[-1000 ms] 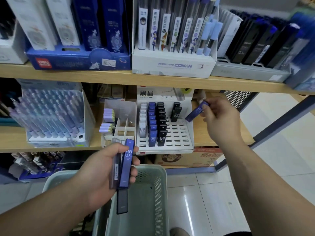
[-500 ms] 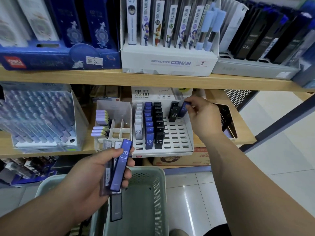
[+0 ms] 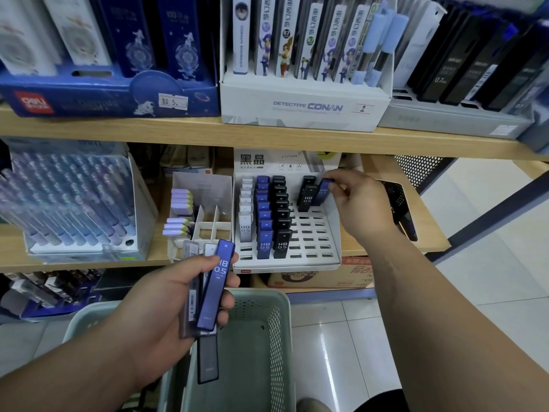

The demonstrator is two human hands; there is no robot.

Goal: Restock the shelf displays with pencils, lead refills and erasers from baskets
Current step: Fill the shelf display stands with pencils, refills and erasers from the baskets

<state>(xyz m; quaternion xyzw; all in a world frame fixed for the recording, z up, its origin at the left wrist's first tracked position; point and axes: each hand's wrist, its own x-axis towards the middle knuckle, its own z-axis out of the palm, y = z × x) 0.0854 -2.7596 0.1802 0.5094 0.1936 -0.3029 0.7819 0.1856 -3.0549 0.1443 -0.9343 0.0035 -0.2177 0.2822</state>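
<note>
Wooden shelving (image 3: 267, 138) backs everything. Over the green basket (image 3: 267, 337), the left hand (image 3: 160, 304) grips slim lead cases (image 3: 215, 289), blue "HB 0.5" frontmost, near upright. The right hand (image 3: 362, 203) pinches the top of a blue case (image 3: 322, 193) standing tilted in the white rack (image 3: 332, 233).

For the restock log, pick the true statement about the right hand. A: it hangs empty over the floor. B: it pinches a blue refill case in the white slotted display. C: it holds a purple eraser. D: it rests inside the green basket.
B: the right hand pinches the top of a blue refill case standing next to black cases in the back row of the white slotted display.
</note>
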